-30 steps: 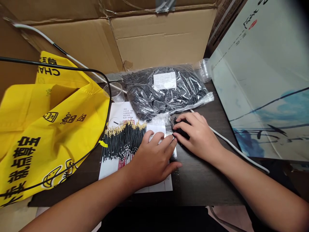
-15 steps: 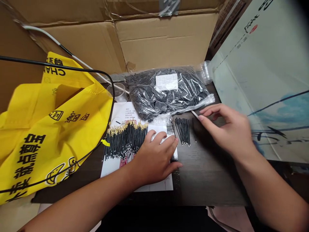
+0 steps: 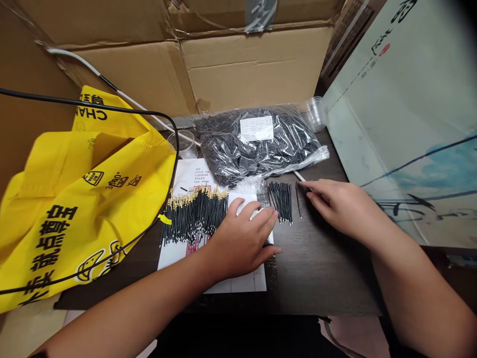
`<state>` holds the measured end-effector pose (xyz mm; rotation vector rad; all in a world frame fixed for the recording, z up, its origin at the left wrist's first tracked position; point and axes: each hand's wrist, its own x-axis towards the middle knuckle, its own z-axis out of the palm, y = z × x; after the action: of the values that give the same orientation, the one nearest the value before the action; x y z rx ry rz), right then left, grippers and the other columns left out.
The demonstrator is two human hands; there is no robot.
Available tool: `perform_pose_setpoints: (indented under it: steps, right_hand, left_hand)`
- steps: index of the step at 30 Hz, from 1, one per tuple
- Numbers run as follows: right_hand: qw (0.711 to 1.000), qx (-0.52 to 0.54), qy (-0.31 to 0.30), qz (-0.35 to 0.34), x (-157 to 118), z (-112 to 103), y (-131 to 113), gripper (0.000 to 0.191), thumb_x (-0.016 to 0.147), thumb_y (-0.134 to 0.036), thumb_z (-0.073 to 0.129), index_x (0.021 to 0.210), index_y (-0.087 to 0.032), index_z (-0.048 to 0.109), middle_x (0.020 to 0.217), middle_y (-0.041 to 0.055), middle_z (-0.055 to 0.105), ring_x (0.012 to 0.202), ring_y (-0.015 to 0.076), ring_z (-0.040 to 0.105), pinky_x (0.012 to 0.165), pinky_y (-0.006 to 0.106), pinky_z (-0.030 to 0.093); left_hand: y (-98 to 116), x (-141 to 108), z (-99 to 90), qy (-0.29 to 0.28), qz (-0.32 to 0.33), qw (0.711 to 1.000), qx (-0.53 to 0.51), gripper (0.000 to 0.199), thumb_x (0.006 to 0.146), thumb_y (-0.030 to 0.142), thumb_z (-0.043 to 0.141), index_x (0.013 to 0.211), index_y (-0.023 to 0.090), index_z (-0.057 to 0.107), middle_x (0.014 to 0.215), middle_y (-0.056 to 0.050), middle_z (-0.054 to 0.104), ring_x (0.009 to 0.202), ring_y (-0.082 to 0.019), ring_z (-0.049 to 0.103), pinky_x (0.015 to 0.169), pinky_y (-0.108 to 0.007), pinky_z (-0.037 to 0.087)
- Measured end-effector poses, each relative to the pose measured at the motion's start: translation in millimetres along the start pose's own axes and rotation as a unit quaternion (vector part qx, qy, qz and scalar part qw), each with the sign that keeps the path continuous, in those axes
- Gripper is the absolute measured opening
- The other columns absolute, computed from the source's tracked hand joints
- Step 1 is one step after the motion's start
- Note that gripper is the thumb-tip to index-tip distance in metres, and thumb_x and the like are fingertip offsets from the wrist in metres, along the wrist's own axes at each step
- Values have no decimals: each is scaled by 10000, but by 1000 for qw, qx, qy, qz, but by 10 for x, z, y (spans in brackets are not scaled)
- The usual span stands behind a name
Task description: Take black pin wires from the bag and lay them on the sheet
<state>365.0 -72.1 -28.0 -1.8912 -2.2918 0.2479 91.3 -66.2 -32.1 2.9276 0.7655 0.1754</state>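
My left hand (image 3: pixel 244 238) lies flat on a white paper sheet (image 3: pixel 242 283), its fingers spread and holding nothing. Just left of it, a dense row of black wires with gold pin tips (image 3: pixel 194 216) lies on the paper. My right hand (image 3: pixel 339 205) rests on the dark table with its fingers extended. Its fingertips are beside a single black wire (image 3: pixel 298 199), and a small bundle of black wires (image 3: pixel 280 201) lies just left of that. A clear plastic bag full of black wires (image 3: pixel 257 146) lies behind both hands.
A yellow fabric bag with black print (image 3: pixel 74 214) lies left, crossed by a black cable (image 3: pixel 122 109). Clear plastic cups (image 3: pixel 182 144) stand at the back. Cardboard (image 3: pixel 253 69) stands behind the dark table (image 3: pixel 320 278), and a printed board (image 3: pixel 402 124) stands right.
My right hand has lifted off the small wire bundle and moved right, leaving the bundle and a single wire on the table. My left hand has barely moved.
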Motion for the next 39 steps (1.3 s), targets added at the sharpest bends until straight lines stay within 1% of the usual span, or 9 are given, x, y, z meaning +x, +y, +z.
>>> perform_pose_setpoints:
  steps: [4, 13, 18, 23, 28, 31, 34, 36, 39]
  right_hand:
    - [1000, -13, -18, -1, -1, 22, -9, 362, 985, -323, 444, 1270, -207, 634, 1191, 41, 712, 985, 253, 702, 804, 403, 555]
    - [998, -35, -46, -37, -49, -37, -111, 321, 988, -309, 450, 1203, -221, 672, 1022, 35, 730, 892, 240, 705, 731, 378, 543]
    - [996, -46, -49, -59, -70, -26, -115, 339, 1000, -296, 430, 1233, -214, 662, 1032, 47, 724, 911, 242, 706, 739, 371, 541]
    - [995, -43, -50, -75, -111, -26, -172, 341, 997, -280, 435, 1239, -200, 662, 1033, 59, 721, 895, 237, 705, 743, 367, 535]
    - [998, -15, 23, -54, -106, -61, -225, 309, 984, -293, 475, 1214, -215, 666, 1002, 53, 714, 840, 226, 688, 710, 356, 519]
    - [994, 17, 82, -70, -85, -82, -297, 294, 981, -271, 493, 1210, -194, 659, 952, 64, 698, 818, 209, 662, 728, 349, 517]
    - [982, 68, 143, -103, -78, -89, -450, 270, 972, -237, 518, 1192, -159, 654, 922, 76, 684, 840, 196, 640, 778, 340, 521]
    - [971, 97, 170, -134, -76, -81, -587, 235, 965, -215, 531, 1152, -154, 661, 945, 81, 687, 882, 190, 637, 822, 333, 521]
    - [961, 120, 180, -172, -43, -55, -801, 184, 964, -203, 530, 1055, -150, 681, 941, 80, 696, 883, 181, 637, 839, 326, 517]
  left_hand:
    - [3, 1, -6, -1, -1, 1000, -2, 601, 1001, 575, 308, 1432, 177, 439, 1442, -80, 524, 1246, -296, 460, 1075, -553, 257]
    - [26, -16, -13, 19, 11, 1000, -3, 585, 988, 600, 300, 1438, 254, 441, 1466, -104, 476, 1272, -321, 449, 1054, -578, 301]
    - [90, -30, 10, 10, 62, 998, -27, 653, 952, 687, 264, 1453, 302, 428, 1536, -127, 387, 1345, -349, 396, 1076, -637, 270]
    - [102, 14, 43, 10, 49, 998, -31, 711, 928, 730, 251, 1443, 282, 452, 1548, -132, 370, 1399, -358, 345, 1116, -661, 214]
    - [130, 22, 28, 33, 45, 998, -22, 754, 914, 743, 274, 1462, 247, 427, 1532, -152, 386, 1380, -371, 359, 1105, -667, 230]
    - [118, 10, -99, 50, 69, 996, 10, 667, 942, 679, 319, 1409, 232, 483, 1453, -142, 475, 1267, -344, 463, 1044, -607, 343]
    - [-22, -30, -338, 31, 8, 997, 74, 389, 978, 456, 410, 1048, 169, 663, 1056, -116, 647, 953, -258, 584, 783, -397, 458]
    - [-190, -86, -499, 20, -111, 987, 111, 356, 968, 386, 415, 895, 139, 661, 884, -121, 639, 830, -243, 590, 694, -362, 434]
    - [-472, -202, -625, 2, -237, 961, 143, 369, 926, 439, 477, 837, 130, 659, 829, -140, 645, 800, -267, 609, 715, -391, 440]
